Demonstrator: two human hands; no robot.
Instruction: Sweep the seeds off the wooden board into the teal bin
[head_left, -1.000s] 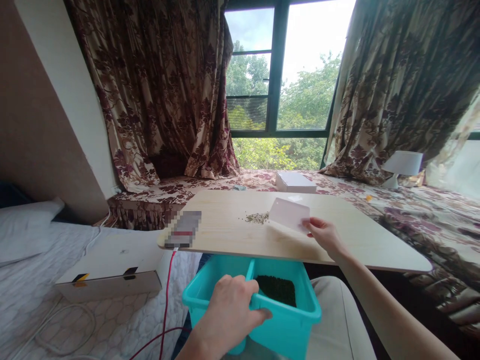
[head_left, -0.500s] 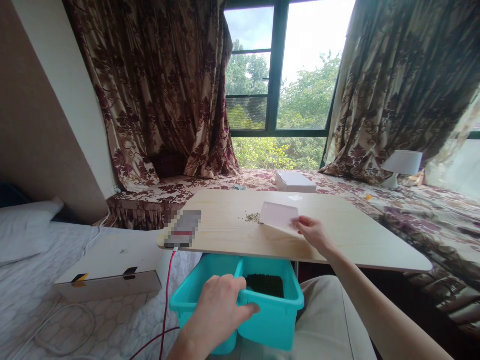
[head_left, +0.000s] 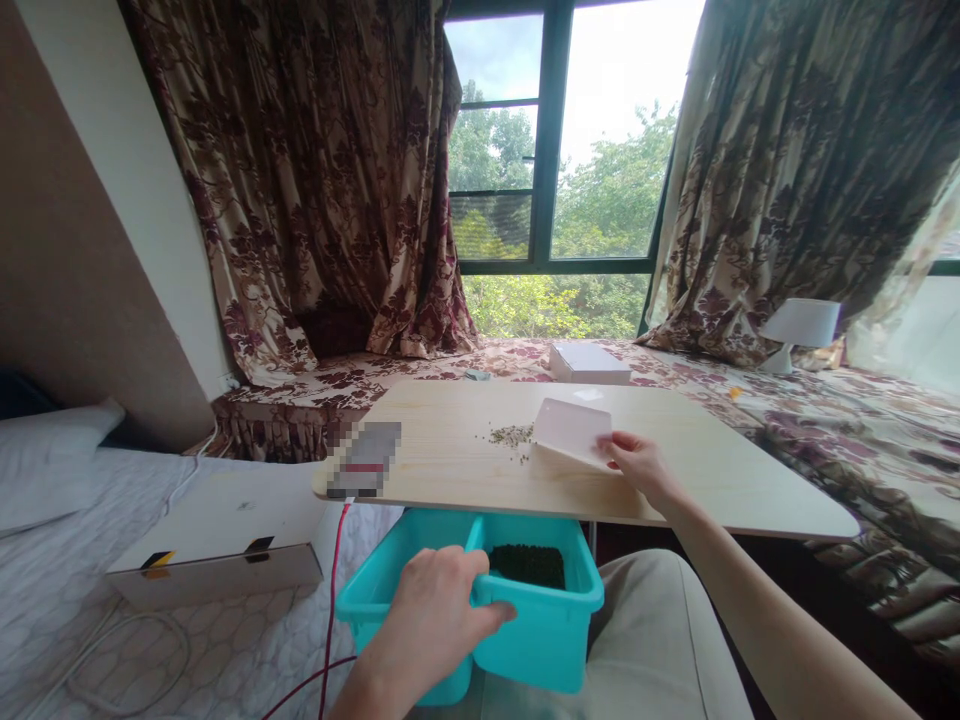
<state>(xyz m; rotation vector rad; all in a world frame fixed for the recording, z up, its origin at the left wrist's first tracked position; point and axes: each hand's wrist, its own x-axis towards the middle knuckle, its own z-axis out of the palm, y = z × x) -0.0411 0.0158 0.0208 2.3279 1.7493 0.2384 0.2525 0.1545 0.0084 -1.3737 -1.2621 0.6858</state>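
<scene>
My left hand point(head_left: 442, 610) is closed around the near rim of a turquoise two-compartment bin point(head_left: 536, 640), at its middle divider. Dark granules point(head_left: 529, 566) lie in the bin's right compartment; the visible part of the left one shows bare turquoise wall. My right hand point(head_left: 637, 462) pinches the right edge of a thin whitish plastic sheet point(head_left: 574, 432), which stands tilted on the wooden tabletop point(head_left: 442, 470). Small greenish-brown pellets point(head_left: 510, 436) are scattered just left of the sheet, some close against its edge.
A pixelated phone-like device point(head_left: 366, 460) with a red cable point(head_left: 335, 570) lies at the tabletop's left end. A white box point(head_left: 225, 530) rests on the bed at left. Behind the table are another white box point(head_left: 591, 363) and a lamp point(head_left: 801, 325).
My right hand and the sheet have moved slightly right, and more of the pellets now show on the tabletop. My left hand keeps its hold on the bin.
</scene>
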